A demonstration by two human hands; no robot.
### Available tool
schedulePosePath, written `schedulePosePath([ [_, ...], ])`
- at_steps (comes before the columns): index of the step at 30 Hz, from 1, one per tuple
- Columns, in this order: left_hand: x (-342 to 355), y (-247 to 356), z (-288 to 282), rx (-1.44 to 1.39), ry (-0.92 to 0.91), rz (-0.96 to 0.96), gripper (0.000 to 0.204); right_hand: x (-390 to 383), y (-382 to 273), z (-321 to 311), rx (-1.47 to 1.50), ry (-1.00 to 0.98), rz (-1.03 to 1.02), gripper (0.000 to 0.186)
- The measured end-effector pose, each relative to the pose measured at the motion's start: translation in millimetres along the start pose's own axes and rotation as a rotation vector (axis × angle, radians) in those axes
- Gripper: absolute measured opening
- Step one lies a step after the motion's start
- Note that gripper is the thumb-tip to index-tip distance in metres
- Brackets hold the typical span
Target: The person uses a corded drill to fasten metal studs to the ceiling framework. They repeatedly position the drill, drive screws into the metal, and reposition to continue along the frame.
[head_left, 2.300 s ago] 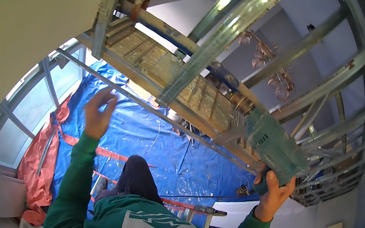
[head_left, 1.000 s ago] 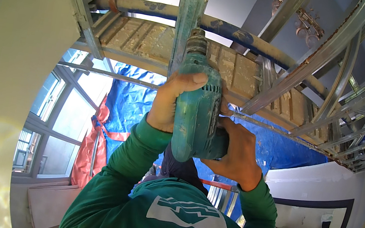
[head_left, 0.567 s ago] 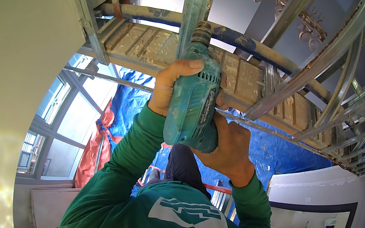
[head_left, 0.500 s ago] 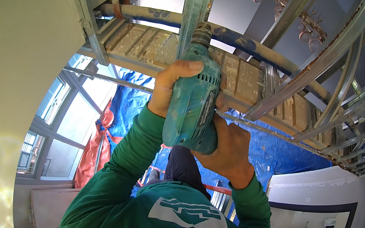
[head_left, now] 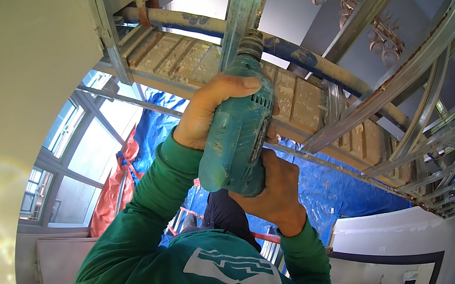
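Both my hands grip a dusty teal power drill held up in front of me. My left hand wraps round the front of its body, with the thumb lying over the top. Lower down, my right hand is closed at the rear handle, which is mostly hidden behind the body. The drill's chuck points toward an upright metal channel and overlaps its edge. Whether a bit touches the metal cannot be made out.
A dirty ribbed plank and a blue-and-tan pipe cross behind the drill. Metal framing fills the upper right. Blue sheeting hangs below, with red sheeting beside windows at left. A lamp fixture is beyond.
The drill's rear end has dipped slightly and shifted a little left, and my right hand has moved down with it. My left hand keeps its hold.
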State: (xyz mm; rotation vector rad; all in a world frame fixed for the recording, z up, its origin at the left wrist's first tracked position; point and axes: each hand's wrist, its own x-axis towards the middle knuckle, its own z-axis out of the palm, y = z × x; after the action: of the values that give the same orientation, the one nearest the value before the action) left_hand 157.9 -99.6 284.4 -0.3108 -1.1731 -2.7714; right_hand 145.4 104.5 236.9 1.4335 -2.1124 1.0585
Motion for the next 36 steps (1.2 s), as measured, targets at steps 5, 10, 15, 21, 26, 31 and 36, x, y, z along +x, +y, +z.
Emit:
schedulePosePath([
  [5,-1.2,8.0,-6.4,0.027,0.057,-0.032,0.055,-1.3,-5.9,14.8,-0.018,0.041,0.009,0.058],
  [10,-1.1,7.1,-9.0,-0.039,0.014,-0.047,0.060,-0.3,-10.8,14.1,-0.034,-0.002,0.052,0.059],
  [15,-3.9,14.5,-6.5,0.001,0.004,-0.040,0.061,-0.7,-20.8,14.5,0.021,-0.072,0.113,0.076],
  [21,3.3,37.5,1.8,0.160,-0.096,0.001,0.057,11.5,-15.3,20.4,0.037,0.083,0.014,0.076],
  [26,-3.8,-7.3,-19.9,-0.119,0.032,0.004,0.083,-24.3,-7.1,25.7,-0.003,0.084,-0.100,0.064],
  [31,-2.8,-25.0,-44.5,-0.143,-0.207,0.111,0.051,-44.4,6.3,13.8,-0.124,0.067,-0.153,0.066],
  [36,2.0,-9.5,-11.2,0.649,0.136,0.461,0.038,-41.7,20.7,-17.5,-0.044,0.231,-0.124,0.049],
])
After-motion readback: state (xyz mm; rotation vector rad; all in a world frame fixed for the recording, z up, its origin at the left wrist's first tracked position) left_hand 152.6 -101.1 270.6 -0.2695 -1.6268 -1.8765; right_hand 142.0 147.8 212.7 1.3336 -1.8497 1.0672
